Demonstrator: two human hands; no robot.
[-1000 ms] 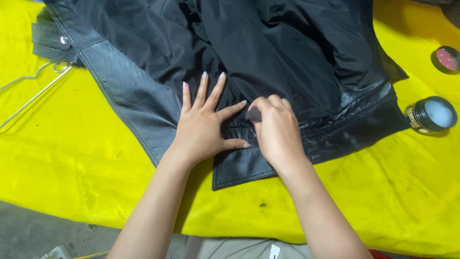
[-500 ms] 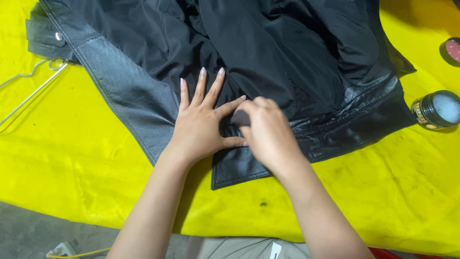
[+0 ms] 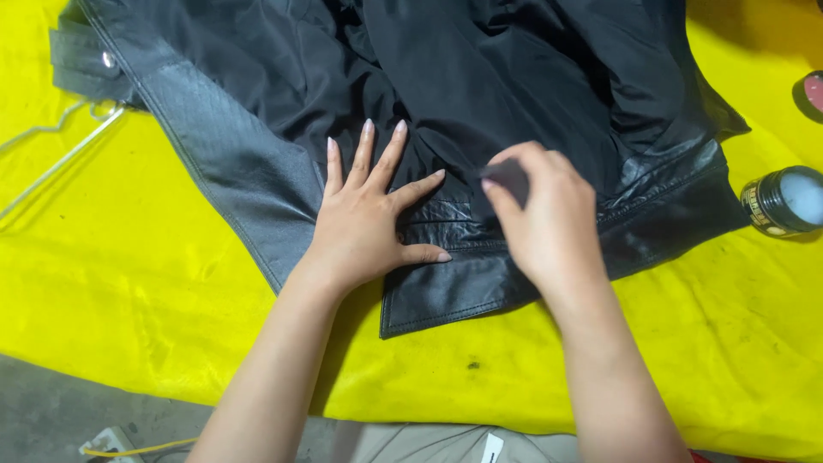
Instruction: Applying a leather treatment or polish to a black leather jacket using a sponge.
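A black leather jacket (image 3: 480,94) lies spread open, lining up, on a yellow cloth (image 3: 129,283). My left hand (image 3: 370,214) presses flat on the jacket's lower edge, fingers spread. My right hand (image 3: 544,214) is just to its right, fingers pinched on a small dark pad (image 3: 507,178) held against the leather hem. The pad is mostly hidden by my fingers.
An open round tin (image 3: 784,201) with pale contents sits on the cloth at the right edge. Its reddish lid (image 3: 813,93) lies further back. A wire hanger (image 3: 60,154) rests at the left. Grey floor (image 3: 51,411) and a white plug strip (image 3: 107,444) show below the cloth.
My right hand with the pad has shifted slightly right and up along the hem. My left hand stays pressed flat in the same place.
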